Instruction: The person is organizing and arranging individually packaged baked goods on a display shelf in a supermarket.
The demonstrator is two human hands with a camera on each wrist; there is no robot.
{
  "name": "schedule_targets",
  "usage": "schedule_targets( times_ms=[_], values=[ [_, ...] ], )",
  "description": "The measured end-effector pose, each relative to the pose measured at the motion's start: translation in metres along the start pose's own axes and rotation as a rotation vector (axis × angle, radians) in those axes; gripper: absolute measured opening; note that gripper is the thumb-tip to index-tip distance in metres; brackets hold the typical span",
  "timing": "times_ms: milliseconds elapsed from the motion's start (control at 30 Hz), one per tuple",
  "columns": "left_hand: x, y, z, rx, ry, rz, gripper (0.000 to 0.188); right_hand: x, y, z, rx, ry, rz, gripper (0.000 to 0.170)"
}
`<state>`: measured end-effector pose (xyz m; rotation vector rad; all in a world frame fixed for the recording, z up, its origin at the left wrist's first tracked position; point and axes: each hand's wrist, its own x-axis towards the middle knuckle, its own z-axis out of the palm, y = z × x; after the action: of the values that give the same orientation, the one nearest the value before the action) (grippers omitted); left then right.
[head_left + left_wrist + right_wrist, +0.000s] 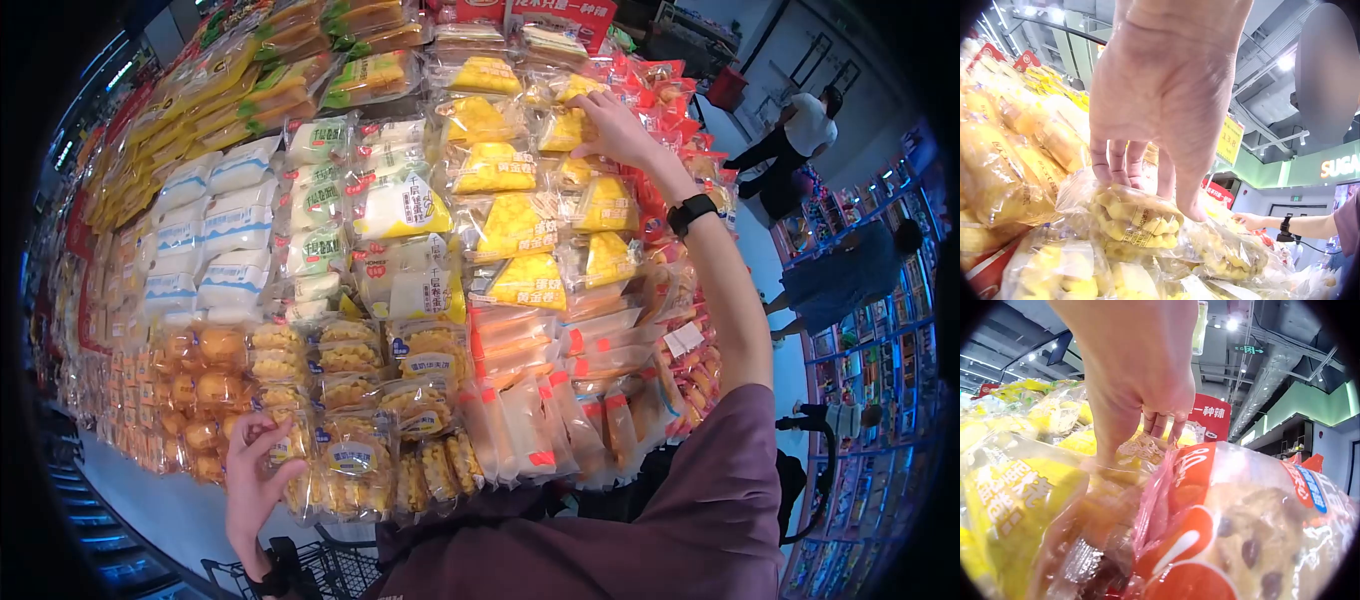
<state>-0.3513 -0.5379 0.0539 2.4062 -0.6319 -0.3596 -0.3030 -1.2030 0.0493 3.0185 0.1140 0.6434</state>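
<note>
At the display's front edge is my left hand [258, 478], its thumb and fingers spread around a clear packet of waffles [1138, 220]. The fingertips come down at the packet's top edge and the thumb lies along its right side. Farther back, my outstretched right hand [622, 132] holds a yellow-labelled packet of rolls [567, 130] at the right of its stack. In the right wrist view the thumb dips down on the near side, with the other fingers bent over the far side. A red and clear bread bag [1241, 519] partly hides that packet.
More waffle packets [352, 458] and round orange-brown buns [220, 345] line the front. White-wrapped cakes [240, 220] fill the left middle. A dark cart [340, 560] stands below the front edge. Two people stand in the aisle [790, 345] at right, beside lit shelves.
</note>
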Motion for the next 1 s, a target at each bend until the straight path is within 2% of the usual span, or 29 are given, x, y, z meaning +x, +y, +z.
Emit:
schedule_targets(
  times_ms=[100, 200, 233, 333, 467, 533, 633, 733, 867, 933, 1000],
  values=[
    [-0.001, -0.002, 0.001, 0.026, 0.017, 0.031, 0.058, 0.000, 0.001, -0.013, 0.011, -0.037, -0.038, 0.061],
    [-0.001, -0.001, 0.003, 0.029, 0.026, 0.028, 0.058, 0.019, 0.019, -0.026, 0.163, 0.036, 0.072, 0.058],
    [-0.001, 0.000, 0.002, 0.030, 0.024, 0.019, 0.058, 0.026, 0.030, -0.021, 0.158, 0.119, 0.040, 0.059],
    [-0.001, 0.005, 0.001, 0.053, 0.026, 0.019, 0.057, 0.043, 0.058, -0.004, -0.042, 0.069, 0.106, 0.059],
    [-0.003, 0.005, 0.003, 0.088, 0.053, 0.069, 0.057, 0.065, 0.073, 0.013, 0.023, -0.289, 0.229, 0.067],
    [-0.004, 0.005, 0.004, 0.101, 0.069, 0.067, 0.057, 0.071, 0.050, -0.001, 0.010, -0.450, 0.295, 0.067],
    [-0.004, 0.005, 0.003, 0.119, 0.058, 0.035, 0.059, 0.056, 0.041, 0.020, -0.166, -0.337, 0.192, 0.062],
    [-0.004, 0.004, 0.005, 0.103, 0.075, 0.061, 0.059, 0.030, 0.039, 0.035, -0.136, -0.127, 0.151, 0.057],
    [-0.004, 0.005, 0.006, 0.079, 0.055, 0.012, 0.058, 0.023, 0.048, 0.028, -0.092, 0.059, 0.062, 0.056],
    [-0.004, 0.005, 0.007, 0.069, 0.055, 0.018, 0.058, 0.012, 0.016, -0.016, -0.010, 0.174, 0.007, 0.055],
    [-0.005, 0.002, 0.009, 0.073, 0.062, 0.021, 0.059, -0.007, -0.010, -0.045, 0.077, 0.079, 0.022, 0.052]
  ],
)
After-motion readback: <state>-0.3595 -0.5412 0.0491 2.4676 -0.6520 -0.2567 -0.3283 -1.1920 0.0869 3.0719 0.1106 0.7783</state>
